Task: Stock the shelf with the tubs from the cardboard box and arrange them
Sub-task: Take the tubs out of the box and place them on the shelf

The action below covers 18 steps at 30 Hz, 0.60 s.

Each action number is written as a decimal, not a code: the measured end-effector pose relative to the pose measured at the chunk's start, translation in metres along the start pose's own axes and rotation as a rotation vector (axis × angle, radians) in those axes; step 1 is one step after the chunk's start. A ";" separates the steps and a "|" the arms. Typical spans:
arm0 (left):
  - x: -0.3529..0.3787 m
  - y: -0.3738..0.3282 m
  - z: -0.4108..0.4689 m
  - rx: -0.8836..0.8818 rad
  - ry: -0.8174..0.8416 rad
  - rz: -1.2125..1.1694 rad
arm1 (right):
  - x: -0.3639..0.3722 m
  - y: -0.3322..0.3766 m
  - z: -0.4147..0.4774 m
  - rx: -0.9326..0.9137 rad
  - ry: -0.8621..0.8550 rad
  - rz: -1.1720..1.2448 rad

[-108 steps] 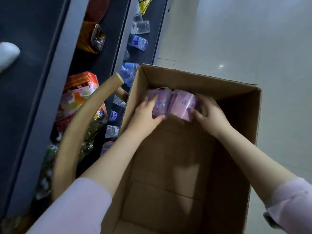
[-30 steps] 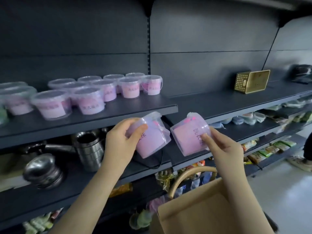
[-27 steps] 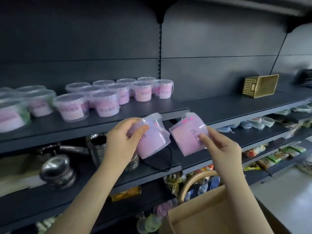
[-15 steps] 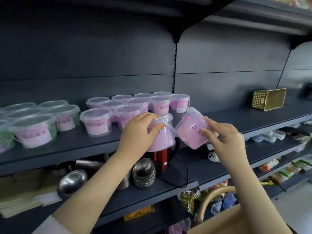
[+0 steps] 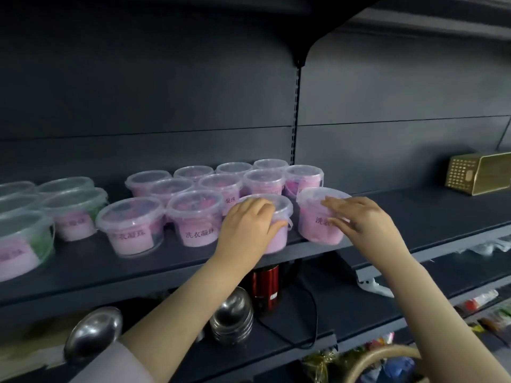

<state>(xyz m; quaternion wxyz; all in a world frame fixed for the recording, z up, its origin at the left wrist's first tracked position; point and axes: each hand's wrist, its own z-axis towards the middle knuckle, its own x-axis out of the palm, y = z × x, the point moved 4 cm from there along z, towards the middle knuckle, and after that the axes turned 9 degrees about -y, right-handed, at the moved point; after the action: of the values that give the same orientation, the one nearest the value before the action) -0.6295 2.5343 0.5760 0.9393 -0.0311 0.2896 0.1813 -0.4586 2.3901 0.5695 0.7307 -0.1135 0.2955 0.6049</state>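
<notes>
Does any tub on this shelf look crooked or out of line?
Yes. The tub under the right hand leans, its lid tipped toward the camera, and it sits at the shelf edge. The tub under the left hand stands upright, like the others.

2 clear-lidded pink tubs sit upright at the front edge of the dark shelf [image 5: 166,268]: the left tub [image 5: 278,217] under the left hand [image 5: 246,225], the right tub [image 5: 318,217] under the right hand [image 5: 356,217], beside the rows of matching tubs [image 5: 193,217].
</notes>
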 end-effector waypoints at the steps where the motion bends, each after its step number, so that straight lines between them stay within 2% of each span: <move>1: 0.007 0.000 0.001 0.000 0.000 0.008 | 0.005 -0.006 0.002 -0.021 0.027 0.005; 8: 0.018 0.017 0.008 -0.052 0.168 -0.132 | 0.024 -0.026 0.024 -0.053 0.228 0.184; 11: 0.007 0.032 0.002 0.005 0.135 0.002 | 0.030 -0.032 0.032 -0.058 0.240 0.256; 18: 0.014 0.032 0.008 -0.070 0.149 0.116 | 0.047 -0.045 0.049 -0.006 0.277 0.425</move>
<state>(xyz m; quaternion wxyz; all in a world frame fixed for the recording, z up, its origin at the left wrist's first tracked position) -0.6260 2.5697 0.5763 0.9015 -0.0604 0.3534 0.2424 -0.3967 2.4427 0.5732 0.5394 -0.1326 0.4082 0.7245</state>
